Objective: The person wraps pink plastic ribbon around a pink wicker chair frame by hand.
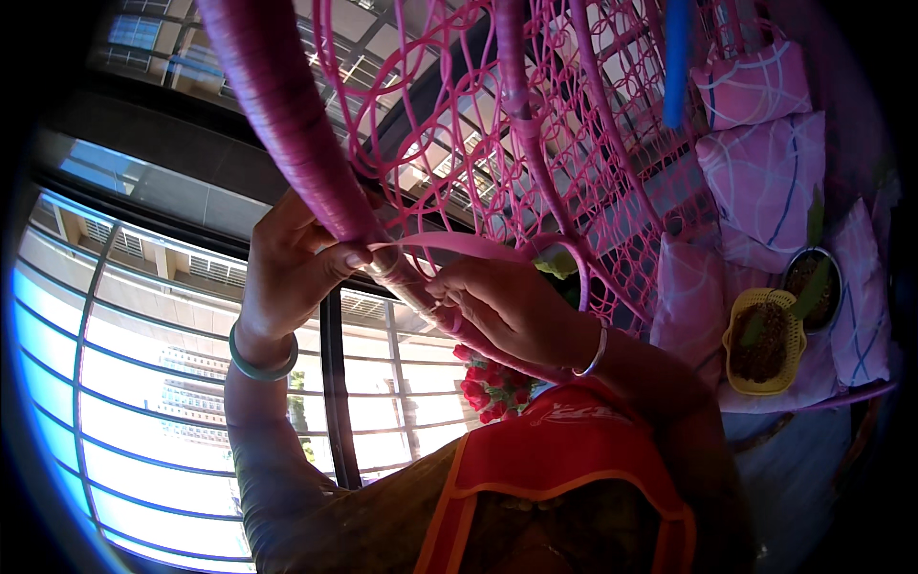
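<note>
A thick frame tube of a pink woven hanging chair slants down from the top, wound tightly with glossy pink strip. My left hand is closed around it where the winding ends, its thumb pressing on the edge. Below there, a bare, worn stretch of tube shows. A flat loose pink strip leaves the winding by my left thumb and runs right, above my right hand. That hand's fingers are curled against the bare stretch; their far sides are hidden.
Pink openwork mesh fills the upper middle. Patterned pink cushions lie at the right, beside a yellow basket and a round pot with plants. A blue rod-like thing hangs above. Red flowers and a barred window stand beyond.
</note>
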`<state>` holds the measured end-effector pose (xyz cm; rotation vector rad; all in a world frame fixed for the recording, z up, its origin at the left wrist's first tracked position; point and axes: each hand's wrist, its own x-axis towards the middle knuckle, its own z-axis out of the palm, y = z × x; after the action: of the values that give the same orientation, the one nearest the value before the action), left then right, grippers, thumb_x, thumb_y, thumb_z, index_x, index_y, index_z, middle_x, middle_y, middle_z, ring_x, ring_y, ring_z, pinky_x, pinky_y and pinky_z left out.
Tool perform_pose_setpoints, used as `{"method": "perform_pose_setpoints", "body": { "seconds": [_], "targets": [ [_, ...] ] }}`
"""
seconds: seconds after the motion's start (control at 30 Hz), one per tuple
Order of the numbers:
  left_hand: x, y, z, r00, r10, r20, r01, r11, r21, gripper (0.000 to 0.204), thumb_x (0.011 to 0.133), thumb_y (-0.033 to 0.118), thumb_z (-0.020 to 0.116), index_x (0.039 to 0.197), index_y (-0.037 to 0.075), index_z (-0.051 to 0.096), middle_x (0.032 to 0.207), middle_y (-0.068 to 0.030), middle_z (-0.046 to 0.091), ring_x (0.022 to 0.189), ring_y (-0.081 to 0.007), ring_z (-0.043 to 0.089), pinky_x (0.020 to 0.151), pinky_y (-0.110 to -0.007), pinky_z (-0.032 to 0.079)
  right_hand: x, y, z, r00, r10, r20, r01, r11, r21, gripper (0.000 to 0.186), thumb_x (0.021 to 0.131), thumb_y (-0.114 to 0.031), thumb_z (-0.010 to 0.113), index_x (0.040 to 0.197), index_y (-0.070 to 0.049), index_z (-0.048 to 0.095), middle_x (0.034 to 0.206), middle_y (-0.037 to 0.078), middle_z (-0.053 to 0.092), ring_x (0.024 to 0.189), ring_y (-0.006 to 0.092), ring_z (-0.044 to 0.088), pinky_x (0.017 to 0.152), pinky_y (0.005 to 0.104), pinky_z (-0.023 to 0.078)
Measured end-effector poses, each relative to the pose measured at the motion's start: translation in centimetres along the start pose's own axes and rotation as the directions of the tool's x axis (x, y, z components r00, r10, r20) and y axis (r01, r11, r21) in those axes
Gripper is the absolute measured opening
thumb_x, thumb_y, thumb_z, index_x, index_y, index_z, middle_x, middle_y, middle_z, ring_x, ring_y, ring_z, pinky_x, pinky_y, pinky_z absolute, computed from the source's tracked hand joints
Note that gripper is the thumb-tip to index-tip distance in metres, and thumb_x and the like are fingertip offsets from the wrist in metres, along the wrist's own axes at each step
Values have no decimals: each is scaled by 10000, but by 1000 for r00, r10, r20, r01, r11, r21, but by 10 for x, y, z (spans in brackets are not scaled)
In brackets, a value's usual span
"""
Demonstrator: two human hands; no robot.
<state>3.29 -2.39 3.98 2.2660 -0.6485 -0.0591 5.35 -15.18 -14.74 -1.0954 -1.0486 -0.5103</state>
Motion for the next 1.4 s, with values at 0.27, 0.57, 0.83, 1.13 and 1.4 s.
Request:
{"method": "perform_pose_setpoints", "body": {
  "seconds": [0.27,0.57,0.83,1.13,1.4],
  "targets": [
    [-5,0,-3,1000,-5,19,4,1000,23,347,732,70,692,1019,-51,538,1023,-145,584,922,-216,599,808,-314,494,26,-2,-6,979,154,-136,-120,966,228,302,787,-25,557,1079,-87,516,841,95,581,685,251,607,568,337,487],
    [-2,6,-3,999,-28,29,24,990,136,308,733,162,713,944,-26,592,994,-140,574,851,-188,586,732,-279,472,41,-1,-21,998,-16,-54,-3,943,-332,228,807,-226,576,1003,-121,532,739,44,605,620,209,621,483,323,492],
    [-1,10,-2,999,-33,-17,36,967,251,345,698,213,748,922,-3,598,958,-142,569,851,-197,579,727,-288,465,34,-2,-19,989,133,68,-104,941,-323,249,811,-229,581,1027,-111,543,792,60,620,617,221,629,491,339,500],
    [-2,10,-2,998,-52,-46,59,985,160,350,668,196,767,907,-3,607,947,-142,568,820,-193,581,696,-278,464,46,29,-17,992,-123,-13,120,937,327,224,849,-96,537,1070,-62,553,797,106,575,568,172,585,526,313,466],
    [-3,10,-2,999,-44,0,43,971,235,371,695,275,727,906,-1,596,952,-127,559,835,-194,565,705,-288,459,24,23,-18,994,-13,108,-2,991,136,175,823,-95,573,983,-24,567,733,92,562,632,209,578,547,320,440]
  ]
}}
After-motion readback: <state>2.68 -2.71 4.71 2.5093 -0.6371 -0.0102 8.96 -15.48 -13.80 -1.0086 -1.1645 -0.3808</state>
